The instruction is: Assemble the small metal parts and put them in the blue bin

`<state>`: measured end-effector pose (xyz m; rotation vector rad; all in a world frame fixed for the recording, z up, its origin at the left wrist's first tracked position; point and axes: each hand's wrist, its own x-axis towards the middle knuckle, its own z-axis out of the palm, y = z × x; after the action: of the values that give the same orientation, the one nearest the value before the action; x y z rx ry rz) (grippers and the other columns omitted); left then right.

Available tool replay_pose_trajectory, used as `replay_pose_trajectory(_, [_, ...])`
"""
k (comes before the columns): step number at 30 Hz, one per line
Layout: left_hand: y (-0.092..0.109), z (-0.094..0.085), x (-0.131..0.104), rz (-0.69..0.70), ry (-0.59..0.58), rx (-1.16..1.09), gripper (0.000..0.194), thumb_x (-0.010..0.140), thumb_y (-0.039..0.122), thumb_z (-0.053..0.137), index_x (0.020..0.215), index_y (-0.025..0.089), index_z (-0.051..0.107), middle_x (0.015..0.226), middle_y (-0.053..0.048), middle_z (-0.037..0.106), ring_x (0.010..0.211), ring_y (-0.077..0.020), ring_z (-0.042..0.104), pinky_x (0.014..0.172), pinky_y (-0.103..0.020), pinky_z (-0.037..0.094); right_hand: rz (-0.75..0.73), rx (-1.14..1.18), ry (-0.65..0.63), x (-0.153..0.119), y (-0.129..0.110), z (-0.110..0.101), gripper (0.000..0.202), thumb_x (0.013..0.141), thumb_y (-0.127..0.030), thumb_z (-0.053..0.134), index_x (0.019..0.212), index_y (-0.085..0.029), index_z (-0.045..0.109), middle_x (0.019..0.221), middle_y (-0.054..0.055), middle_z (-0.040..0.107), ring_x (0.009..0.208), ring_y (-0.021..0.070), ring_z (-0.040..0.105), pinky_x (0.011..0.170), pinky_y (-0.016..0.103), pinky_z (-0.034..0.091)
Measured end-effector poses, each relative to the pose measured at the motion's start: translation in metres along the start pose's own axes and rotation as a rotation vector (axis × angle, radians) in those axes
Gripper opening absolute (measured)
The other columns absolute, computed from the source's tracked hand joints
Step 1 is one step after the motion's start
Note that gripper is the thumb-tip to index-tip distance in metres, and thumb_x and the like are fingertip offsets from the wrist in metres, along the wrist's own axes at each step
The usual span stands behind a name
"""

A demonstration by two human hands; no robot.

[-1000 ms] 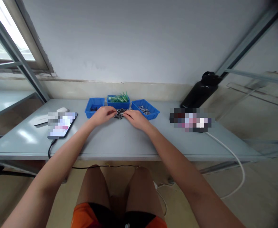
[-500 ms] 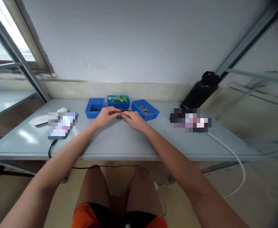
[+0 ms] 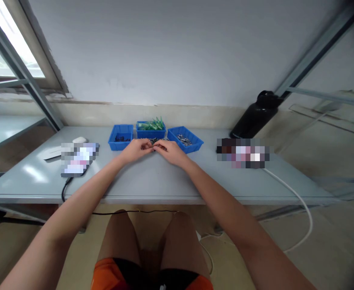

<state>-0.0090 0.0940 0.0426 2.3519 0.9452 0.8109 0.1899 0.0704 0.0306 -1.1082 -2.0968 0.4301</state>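
Note:
My left hand (image 3: 137,150) and my right hand (image 3: 169,150) meet fingertip to fingertip over the table, in front of the blue bins. Both are closed in a pinch, and whatever sits between the fingers is too small and too hidden to name. Just behind the fingertips lies a pile of small dark and silvery pieces (image 3: 154,141), partly covered by the hands. Dark small parts lie in the left blue bin (image 3: 112,144). Green strips (image 3: 153,124) fill the middle blue bin (image 3: 150,133). Slim silvery metal pieces (image 3: 183,139) lie in the right blue bin (image 3: 195,147).
On the left are a phone (image 3: 79,160) with a black cable and a white rounded case (image 3: 80,140). To the right stand a tilted black bottle (image 3: 255,114) and a blurred-out device (image 3: 243,153) with a white cable (image 3: 304,205). A wall rises behind the table (image 3: 153,183).
My fingertips have dropped slightly toward the table, and my left fingers have curled in more. The bins and other objects stay where they were.

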Motion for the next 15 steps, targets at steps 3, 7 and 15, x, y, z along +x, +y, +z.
replay_pose_trajectory(3, [-0.003, 0.001, 0.001, 0.002, -0.007, 0.035, 0.026, 0.084, 0.040, 0.059, 0.084, 0.016, 0.068, 0.080, -0.003, 0.070, 0.070, -0.0136, 0.059, 0.064, -0.024, 0.043, 0.004, -0.037, -0.024, 0.000, 0.001, 0.000, 0.023, 0.091, -0.030, 0.049, 0.091, -0.018, 0.068, 0.082, 0.004, 0.069, 0.070, 0.0142, 0.056, 0.068, 0.026, 0.038])
replay_pose_trajectory(7, [-0.005, -0.001, 0.002, 0.007, -0.009, 0.059, 0.025, 0.085, 0.039, 0.060, 0.087, 0.016, 0.070, 0.080, -0.002, 0.071, 0.069, -0.0133, 0.059, 0.063, -0.024, 0.042, 0.026, -0.035, -0.033, 0.000, 0.001, -0.003, 0.022, 0.090, -0.030, 0.050, 0.089, -0.017, 0.068, 0.083, 0.005, 0.069, 0.072, 0.0146, 0.056, 0.069, 0.026, 0.038])
replay_pose_trajectory(15, [-0.008, -0.007, 0.002, 0.047, 0.045, 0.090, 0.021, 0.087, 0.031, 0.059, 0.088, 0.016, 0.073, 0.083, -0.003, 0.073, 0.069, -0.0127, 0.061, 0.065, -0.023, 0.044, 0.075, -0.041, 0.026, 0.001, 0.003, -0.010, 0.023, 0.090, -0.033, 0.051, 0.086, -0.018, 0.068, 0.079, 0.004, 0.068, 0.070, 0.0156, 0.056, 0.068, 0.027, 0.039])
